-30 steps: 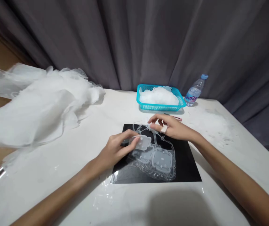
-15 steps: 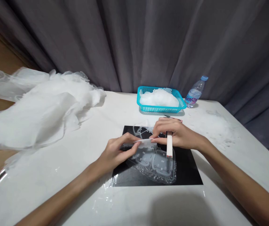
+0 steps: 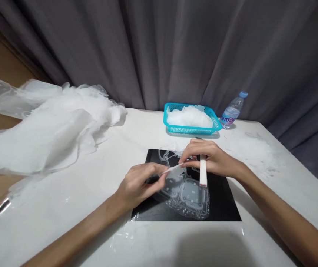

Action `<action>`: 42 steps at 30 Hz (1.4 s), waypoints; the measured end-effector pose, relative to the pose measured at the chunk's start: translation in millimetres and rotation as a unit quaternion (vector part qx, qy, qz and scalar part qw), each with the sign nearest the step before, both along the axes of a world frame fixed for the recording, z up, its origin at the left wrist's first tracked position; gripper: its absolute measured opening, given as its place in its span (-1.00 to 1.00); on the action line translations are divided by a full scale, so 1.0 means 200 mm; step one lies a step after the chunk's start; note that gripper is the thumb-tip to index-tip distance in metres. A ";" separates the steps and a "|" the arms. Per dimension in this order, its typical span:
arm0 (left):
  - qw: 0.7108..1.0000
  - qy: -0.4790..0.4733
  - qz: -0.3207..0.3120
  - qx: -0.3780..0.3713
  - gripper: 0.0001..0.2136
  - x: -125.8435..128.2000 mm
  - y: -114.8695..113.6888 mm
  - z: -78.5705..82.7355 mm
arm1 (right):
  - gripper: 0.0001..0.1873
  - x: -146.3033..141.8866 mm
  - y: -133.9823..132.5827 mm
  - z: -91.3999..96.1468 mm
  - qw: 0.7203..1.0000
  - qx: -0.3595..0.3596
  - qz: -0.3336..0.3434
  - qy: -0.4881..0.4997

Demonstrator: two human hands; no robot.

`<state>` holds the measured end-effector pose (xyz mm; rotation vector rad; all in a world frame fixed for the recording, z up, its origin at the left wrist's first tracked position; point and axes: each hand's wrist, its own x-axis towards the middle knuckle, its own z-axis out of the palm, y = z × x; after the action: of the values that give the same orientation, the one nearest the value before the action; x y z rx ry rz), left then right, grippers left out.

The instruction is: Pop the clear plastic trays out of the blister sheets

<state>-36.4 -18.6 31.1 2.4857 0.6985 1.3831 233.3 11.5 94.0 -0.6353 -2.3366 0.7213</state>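
A sheet of clear moulded plastic [image 3: 186, 194] with several rounded rectangular pads lies on a black mat [image 3: 222, 200] on the white table. My left hand [image 3: 138, 185] pinches one small translucent pad [image 3: 172, 170] by its near edge, lifted above the sheet. My right hand [image 3: 207, 157] pinches the far edge of the same pad with its fingertips. A white stick-like tool [image 3: 202, 170] with a reddish tip is tucked under the right hand's fingers and points toward me.
A turquoise basket [image 3: 175, 128] heaped with white pieces stands behind the mat. A water bottle [image 3: 232, 111] is to its right. A big heap of white plastic film [image 3: 42, 129] covers the left side. White scraps [image 3: 252, 148] lie at the right. Grey curtain behind.
My right hand drew back from the sheet's far edge to the lifted pad, and the white tool came into sight in it. The left hand tilted the pad up edgewise.
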 end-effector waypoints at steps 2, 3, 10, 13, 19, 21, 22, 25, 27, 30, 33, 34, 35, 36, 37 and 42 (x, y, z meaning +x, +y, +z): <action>1.000 0.003 0.010 0.006 -0.86 0.01 0.00 0.01 | -0.87 0.00 0.00 -0.01 1.000 -0.007 -0.002 -0.001; 1.000 0.007 0.020 -0.010 -0.87 0.01 0.00 0.01 | -0.86 0.00 0.00 -0.01 1.000 -0.013 -0.006 -0.004; 0.958 0.197 -0.035 -0.205 -0.56 0.01 0.00 0.00 | -0.72 0.13 0.22 -0.02 0.970 -0.007 -0.220 0.099; 0.945 0.290 -0.054 -0.137 -0.61 0.02 0.00 -0.01 | -0.60 0.18 0.43 0.03 0.937 -0.014 -0.307 0.163; 0.932 0.357 0.063 0.017 -0.79 0.03 -0.03 -0.01 | -0.59 0.07 0.77 0.07 0.911 -0.022 -0.398 0.102; 0.925 0.366 0.087 0.056 -0.80 0.03 -0.04 -0.02 | -0.60 0.02 0.77 0.06 0.902 -0.024 -0.426 0.069; 0.922 0.368 0.098 0.069 -0.80 0.03 -0.04 -0.03 | -0.61 0.01 0.74 0.04 0.897 -0.021 -0.437 0.058; 0.922 0.356 0.120 0.095 -0.80 0.02 -0.02 -0.07 | -0.53 0.02 0.54 -0.01 0.897 -0.008 -0.439 0.044; 0.923 0.350 0.129 0.099 -0.79 0.01 0.01 -0.09 | -0.41 0.06 0.36 -0.06 0.912 -0.017 -0.409 0.038; 0.926 0.341 0.136 0.083 -0.79 0.00 0.05 -0.08 | -0.27 0.13 0.07 -0.16 0.949 -0.034 -0.311 0.044; 0.948 0.304 0.082 0.036 -0.82 0.03 0.05 -0.04 | -0.21 0.19 -0.16 -0.27 0.966 -0.117 -0.215 0.078; 0.954 0.296 0.038 0.012 -0.83 0.04 0.04 -0.02 | -0.17 0.21 -0.21 -0.30 0.963 -0.161 -0.193 0.098; 0.955 0.295 -0.012 -0.011 -0.83 0.05 0.02 0.00 | -0.16 0.22 -0.25 -0.32 0.957 -0.199 -0.177 0.114; 0.952 0.298 -0.059 -0.030 -0.82 0.06 0.00 0.02 | -0.19 0.22 -0.28 -0.34 0.952 -0.227 -0.166 0.123; 0.946 0.306 -0.099 -0.046 -0.79 0.07 -0.02 0.03 | -0.25 0.22 -0.30 -0.34 0.948 -0.243 -0.161 0.129; 0.906 0.372 -0.164 -0.120 -0.47 0.09 -0.05 0.06 | -0.70 0.20 -0.32 -0.29 0.952 -0.235 -0.173 0.086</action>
<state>-18.7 -29.1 43.5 2.7191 0.4857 0.1836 273.4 -52.4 36.2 -1.1089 -1.8297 1.1236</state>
